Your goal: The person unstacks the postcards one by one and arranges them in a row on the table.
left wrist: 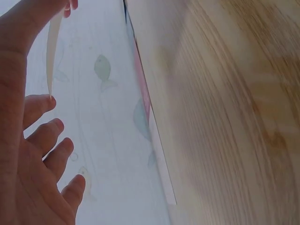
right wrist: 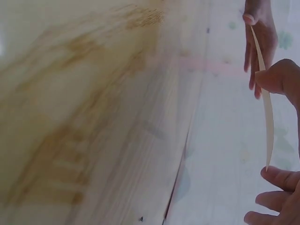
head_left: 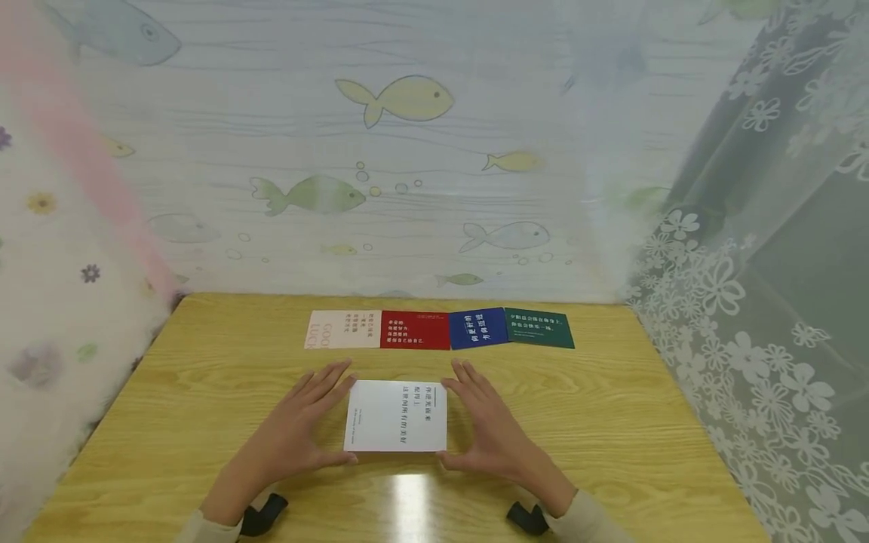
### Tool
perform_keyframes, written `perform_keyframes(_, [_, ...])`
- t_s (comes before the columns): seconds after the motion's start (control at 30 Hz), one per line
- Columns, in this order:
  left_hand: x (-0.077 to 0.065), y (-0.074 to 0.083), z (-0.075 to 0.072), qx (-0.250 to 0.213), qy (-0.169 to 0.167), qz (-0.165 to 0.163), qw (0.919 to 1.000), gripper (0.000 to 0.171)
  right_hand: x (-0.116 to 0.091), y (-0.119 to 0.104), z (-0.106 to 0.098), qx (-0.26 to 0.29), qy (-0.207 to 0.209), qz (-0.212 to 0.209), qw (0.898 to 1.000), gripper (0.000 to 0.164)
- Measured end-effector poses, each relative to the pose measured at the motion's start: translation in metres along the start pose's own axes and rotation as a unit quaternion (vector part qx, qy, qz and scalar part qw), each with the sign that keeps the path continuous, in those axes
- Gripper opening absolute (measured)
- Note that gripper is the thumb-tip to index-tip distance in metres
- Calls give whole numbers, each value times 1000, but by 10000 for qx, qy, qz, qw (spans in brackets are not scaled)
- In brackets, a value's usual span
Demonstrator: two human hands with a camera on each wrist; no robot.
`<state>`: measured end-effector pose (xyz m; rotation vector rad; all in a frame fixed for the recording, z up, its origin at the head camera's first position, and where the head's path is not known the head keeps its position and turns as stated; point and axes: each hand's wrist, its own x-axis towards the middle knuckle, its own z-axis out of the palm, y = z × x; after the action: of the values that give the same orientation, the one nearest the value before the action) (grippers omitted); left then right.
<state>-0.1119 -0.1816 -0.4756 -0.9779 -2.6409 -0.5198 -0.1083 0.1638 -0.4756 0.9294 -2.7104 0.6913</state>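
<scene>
A white card (head_left: 387, 422) printed with dark lettering is held flat above the table between both hands. My left hand (head_left: 288, 430) pinches its left side, index fingertip at the far corner and thumb at the near one. On the opposite side my right hand (head_left: 492, 430) grips the card the same way. Both wrist views show the card (right wrist: 268, 117) edge-on, slightly bowed and off the tabletop; the other fingers are spread apart. Beyond it lie a pale pink card (head_left: 339, 338), a red card (head_left: 416, 332), a blue card (head_left: 478, 329) and a green card (head_left: 539, 329), side by side.
The wooden table (head_left: 204, 362) ends at a fish-print curtain (head_left: 421, 226) behind the row of cards. Lacy flowered fabric (head_left: 747, 354) hangs along the right side, and a flowered cloth (head_left: 61, 317) along the left. A black mount (head_left: 265, 515) sits at the left wrist.
</scene>
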Motion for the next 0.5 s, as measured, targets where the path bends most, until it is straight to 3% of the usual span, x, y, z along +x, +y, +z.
perform_keyframes(0.2, [-4,-7,-3,-91,45,-103,9999,118,9,-4,5,-52,-137,70,9999,105])
perform_keyframes(0.5, [-5,-18,-11,35,-338,-513,9981,113,24,-8,12,-232,-403,3,9989,107])
